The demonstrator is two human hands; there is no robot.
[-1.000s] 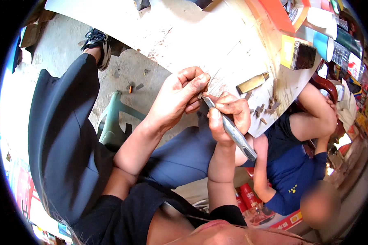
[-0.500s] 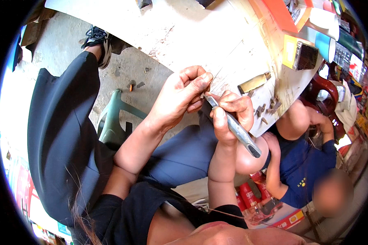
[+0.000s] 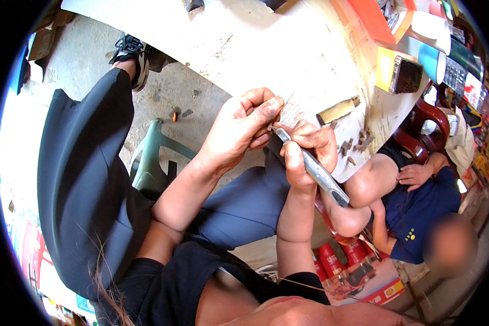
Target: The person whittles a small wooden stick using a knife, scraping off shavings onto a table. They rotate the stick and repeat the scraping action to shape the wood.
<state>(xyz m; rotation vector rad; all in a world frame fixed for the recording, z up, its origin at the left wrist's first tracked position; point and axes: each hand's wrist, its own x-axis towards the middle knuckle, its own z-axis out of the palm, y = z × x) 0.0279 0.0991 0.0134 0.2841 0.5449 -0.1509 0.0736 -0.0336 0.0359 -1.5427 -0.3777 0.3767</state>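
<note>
My left hand (image 3: 239,127) is closed in a pinch, thumb against forefinger, close to the near edge of the white table (image 3: 271,49). Whatever it pinches is too small and too covered to name. Wrapped in the fingers of my right hand (image 3: 312,149) is a grey metal utility knife (image 3: 325,179). Its tip points up and left, right beside my left fingertips, and its rear end sticks out toward the lower right. On the table just past my right hand lie a yellowish flat block (image 3: 338,111) and several small brown pieces (image 3: 350,146).
At the table's right stand a dark phone-like object (image 3: 406,76) against a yellow box (image 3: 384,66) and an orange-red box (image 3: 372,22). A green plastic stool (image 3: 149,163) is left of my forearms. Another person in a navy shirt (image 3: 429,217) sits close on the right, above red cans (image 3: 330,258).
Both my hands stay nearly in place; the knife's rear end has dipped slightly. The person on the right has shifted, legs and arms now in a different position, with a red chair showing more.
</note>
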